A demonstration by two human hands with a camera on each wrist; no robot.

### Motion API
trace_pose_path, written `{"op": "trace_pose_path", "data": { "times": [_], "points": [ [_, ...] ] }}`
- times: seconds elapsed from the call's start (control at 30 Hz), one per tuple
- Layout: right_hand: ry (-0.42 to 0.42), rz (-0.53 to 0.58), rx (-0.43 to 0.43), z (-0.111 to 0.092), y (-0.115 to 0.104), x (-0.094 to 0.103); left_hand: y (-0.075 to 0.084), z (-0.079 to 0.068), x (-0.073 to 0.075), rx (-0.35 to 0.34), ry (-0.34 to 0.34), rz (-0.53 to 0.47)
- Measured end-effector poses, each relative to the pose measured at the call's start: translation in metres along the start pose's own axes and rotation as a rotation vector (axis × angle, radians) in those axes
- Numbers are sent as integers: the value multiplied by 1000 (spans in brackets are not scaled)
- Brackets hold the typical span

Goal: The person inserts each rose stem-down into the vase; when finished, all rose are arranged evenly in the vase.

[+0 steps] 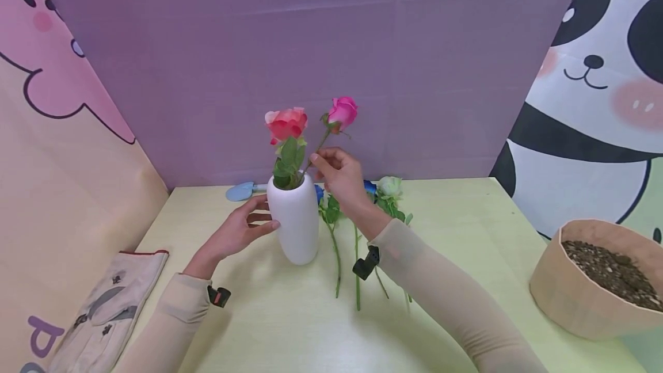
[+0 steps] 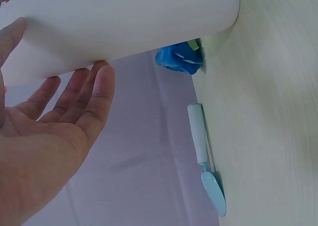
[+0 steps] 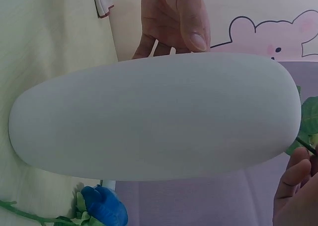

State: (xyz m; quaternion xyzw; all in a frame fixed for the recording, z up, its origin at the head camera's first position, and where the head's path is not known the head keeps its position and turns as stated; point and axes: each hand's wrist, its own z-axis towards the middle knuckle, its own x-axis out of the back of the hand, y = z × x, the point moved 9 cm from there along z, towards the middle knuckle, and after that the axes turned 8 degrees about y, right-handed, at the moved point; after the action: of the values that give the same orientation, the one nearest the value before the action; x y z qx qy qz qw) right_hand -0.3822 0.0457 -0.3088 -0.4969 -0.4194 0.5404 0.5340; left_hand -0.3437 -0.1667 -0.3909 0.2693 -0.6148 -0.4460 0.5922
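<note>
A white vase (image 1: pixel 294 226) stands upright on the table, holding a coral-red flower (image 1: pixel 287 124) with green leaves. My left hand (image 1: pixel 239 231) is at the vase's left side; its thumb and fingertips touch the wall with relaxed fingers, as the left wrist view (image 2: pixel 59 116) also shows. Above the rim, my right hand (image 1: pixel 339 174) pinches the stem of a pink rose (image 1: pixel 343 113) between thumb and fingers. The rose leans up to the right, its stem slanting down toward the vase mouth. Whether the stem's lower end is inside cannot be seen clearly.
Behind the right arm lie several stemmed flowers, including a white rose (image 1: pixel 389 186) and a blue one (image 3: pixel 105 206). A light-blue trowel (image 1: pixel 240 191) lies at the back. Gloves (image 1: pixel 111 298) rest at the left edge; a pot of soil (image 1: pixel 575 286) stands at right.
</note>
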Motion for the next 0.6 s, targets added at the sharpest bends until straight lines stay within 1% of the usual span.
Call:
{"op": "trace_pose_path", "data": {
  "times": [0.13, 0.23, 0.4, 0.5, 0.6],
  "points": [
    [-12, -73, 11, 1, 2, -3, -1, 1, 0, 13, -1, 6],
    [-29, -124, 36, 2, 3, -7, -1, 1, 0, 17, -2, 12],
    [-46, -169, 77, 2, 3, -11, -1, 2, 0, -2, -1, 5],
    [-52, -184, 85, 1, 3, -12, 0, 2, -1, -14, -1, -1],
    [-60, -229, 84, 2, 4, -13, 0, 2, 0, -11, 2, -6]
  ]
}}
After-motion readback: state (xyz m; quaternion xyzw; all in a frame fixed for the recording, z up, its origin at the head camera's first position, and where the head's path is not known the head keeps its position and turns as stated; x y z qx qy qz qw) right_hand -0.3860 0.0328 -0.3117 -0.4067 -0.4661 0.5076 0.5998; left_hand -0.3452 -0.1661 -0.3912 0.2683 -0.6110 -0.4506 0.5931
